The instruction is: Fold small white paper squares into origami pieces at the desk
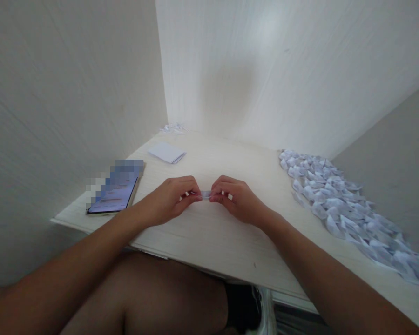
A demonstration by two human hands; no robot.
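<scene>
Between my two hands, just above the middle of the table, is a small piece of white paper. My left hand pinches its left end between thumb and fingers. The right end is pinched the same way by my right hand. Only a short strip of the paper shows between the fingertips, and the fingers hide the rest. Beyond my left hand lies a stack of folded white paper.
A phone with a lit screen lies at the table's left edge. Many small folded paper pieces form a long pile along the right side. Thin paper scraps sit in the far left corner. Pale walls enclose the table.
</scene>
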